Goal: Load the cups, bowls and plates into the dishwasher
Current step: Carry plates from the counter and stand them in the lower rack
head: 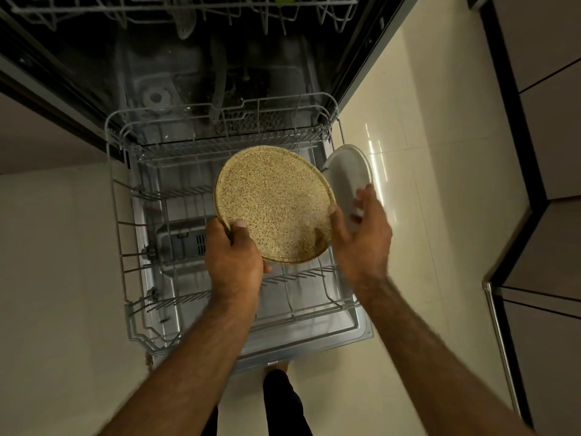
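Observation:
A round speckled tan plate [273, 202] is held above the pulled-out lower rack [125, 234] of the open dishwasher. My left hand [232, 256] grips its near-left rim, thumb on top. My right hand [361, 237] holds a white plate [347, 171] tilted on edge just right of the tan one, its thumb near the tan plate's right rim. The white plate hangs over the rack's right side. No dishes show in the lower rack.
The upper rack [188, 14] sits above at the top, with something green in it. A grey cutlery basket [182, 243] lies in the lower rack at left. The open door [358, 328] lies under the rack. Cream floor tiles and dark cabinets [547, 121] flank the right side.

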{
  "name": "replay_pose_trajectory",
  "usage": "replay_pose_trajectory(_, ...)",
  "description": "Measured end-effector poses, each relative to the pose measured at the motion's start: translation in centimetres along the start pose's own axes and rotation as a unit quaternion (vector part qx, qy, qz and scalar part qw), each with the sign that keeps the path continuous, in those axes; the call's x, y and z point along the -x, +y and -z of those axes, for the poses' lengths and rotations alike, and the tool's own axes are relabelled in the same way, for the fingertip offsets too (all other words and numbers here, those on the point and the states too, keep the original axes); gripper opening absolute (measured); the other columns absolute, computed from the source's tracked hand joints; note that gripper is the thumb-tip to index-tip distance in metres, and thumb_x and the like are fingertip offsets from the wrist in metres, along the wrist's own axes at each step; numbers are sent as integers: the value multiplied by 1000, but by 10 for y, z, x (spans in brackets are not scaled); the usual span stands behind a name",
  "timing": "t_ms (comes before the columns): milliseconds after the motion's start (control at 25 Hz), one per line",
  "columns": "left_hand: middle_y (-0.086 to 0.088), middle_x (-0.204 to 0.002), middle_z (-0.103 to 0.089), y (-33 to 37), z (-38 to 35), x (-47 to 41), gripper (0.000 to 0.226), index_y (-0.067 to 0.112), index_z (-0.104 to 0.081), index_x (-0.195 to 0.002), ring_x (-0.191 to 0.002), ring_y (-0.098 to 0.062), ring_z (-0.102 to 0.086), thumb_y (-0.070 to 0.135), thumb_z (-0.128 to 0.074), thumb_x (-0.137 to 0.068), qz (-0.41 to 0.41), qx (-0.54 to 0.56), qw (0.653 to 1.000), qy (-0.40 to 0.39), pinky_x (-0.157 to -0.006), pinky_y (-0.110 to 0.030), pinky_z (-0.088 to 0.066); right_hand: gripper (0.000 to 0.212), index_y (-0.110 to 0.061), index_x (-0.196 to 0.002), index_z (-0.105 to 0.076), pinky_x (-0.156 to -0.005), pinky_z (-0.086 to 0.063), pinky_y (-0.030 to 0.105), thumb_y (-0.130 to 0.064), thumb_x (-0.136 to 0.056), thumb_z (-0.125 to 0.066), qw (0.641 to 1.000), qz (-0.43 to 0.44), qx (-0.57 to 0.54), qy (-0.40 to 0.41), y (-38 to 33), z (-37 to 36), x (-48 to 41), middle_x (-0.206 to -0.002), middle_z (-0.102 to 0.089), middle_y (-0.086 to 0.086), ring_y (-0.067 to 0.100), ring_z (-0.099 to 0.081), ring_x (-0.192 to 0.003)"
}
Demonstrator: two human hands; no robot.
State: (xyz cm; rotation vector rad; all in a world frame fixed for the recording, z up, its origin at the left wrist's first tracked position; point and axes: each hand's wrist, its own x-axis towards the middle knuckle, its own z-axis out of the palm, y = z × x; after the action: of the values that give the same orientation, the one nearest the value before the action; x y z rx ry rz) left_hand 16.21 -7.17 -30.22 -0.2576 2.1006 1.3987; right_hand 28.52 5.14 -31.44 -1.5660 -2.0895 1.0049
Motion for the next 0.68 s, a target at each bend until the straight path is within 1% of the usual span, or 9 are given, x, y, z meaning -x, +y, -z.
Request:
replay_pose_trajectory(40, -3, -88, -55, 0, -1, 0, 14, 9, -54, -110, -50, -10, -53, 21, -46, -108, 16, 12, 1000, 5, -37, -24, -46, 56, -17, -141, -46, -86, -61, 40, -37, -94, -69, 994, -87, -56, -29, -1, -4, 5, -122, -66, 2, 18, -67, -107)
replay_pose_trajectory(80, -3, -86, -53, -1, -2, -1, 15, 9, -55, -112, -53, -10, -50, 20, -46, -108, 35, 21, 999, 9, -37, -24, -45, 51, -16, -135, -52, -79, -62, 41, -32, -91, -73, 966, -194, -162, -60, -4, -7, 8, -114, -70, 3, 20, -71, -100)
replay_pose_trajectory(160, -1, -84, -54, -1, -1, -4, 19, 9, -57, -118, -56, -11, -51, 21, -46, -109, 54, 19, 998, 5, -38, -25, -45, 43, -9, -128, -58, -71, -62, 40, -14, -89, -75, 848, -360, -375, -102, -9, -11, 10, -111, -73, 12, 28, -73, -97)
replay_pose_trajectory(200, 2, -86, -57, -1, 0, -5, 21, 11, -57, -123, -59, -12, -58, 23, -47, -108, 53, 10, 999, -4, -39, -26, -48, 39, -6, -124, -60, -69, -61, 39, -8, -88, -74, 819, -385, -413, -107, -10, -10, 10, -110, -74, 14, 31, -73, -98)
replay_pose_trajectory(280, 9, -91, -61, -3, 1, -7, 39, 17, -49, -143, -69, -19, -71, 30, -53, -106, 50, -18, 998, -21, -49, -35, -58, 27, -8, -114, -65, -67, -60, 38, -3, -89, -71, 842, -349, -400, -97, -10, -5, 8, -103, -76, 10, 30, -73, -95)
replay_pose_trajectory(400, 10, -83, -59, -9, 6, -10, 73, 18, -22, -161, -73, -32, -73, 42, -57, -102, 37, -55, 997, -31, -62, -50, -63, 20, -16, -113, -68, -77, -62, 40, -13, -93, -68, 970, -172, -170, -23, -10, 10, 2, -99, -75, 0, 18, -72, -91)
replay_pose_trajectory(440, 10, -79, -57, -12, 7, -10, 76, 17, -20, -162, -76, -36, -72, 45, -57, -101, 18, -71, 997, -34, -65, -55, -62, 24, -15, -118, -67, -81, -62, 38, -17, -94, -65, 989, -122, -88, 12, -8, 13, -1, -100, -73, -2, 14, -70, -90)
replay_pose_trajectory(560, 6, -86, -60, -21, 8, -8, 81, 21, -21, -161, -85, -38, -71, 59, -54, -97, -35, -108, 993, -43, -71, -58, -61, 38, -16, -137, -58, -89, -57, 28, -21, -99, -58, 997, -51, -15, 61, -2, 7, -7, -110, -71, -3, 11, -65, -96)
replay_pose_trajectory(680, -4, -129, -60, -27, 8, -4, 99, 35, -24, -154, -106, -31, -69, 92, -42, -75, -55, -118, 990, -47, -82, -55, -61, 45, -16, -144, -52, -86, -53, 26, -16, -99, -53, 997, -39, 27, 68, 5, -8, -13, -106, -71, 3, 13, -60, -89)
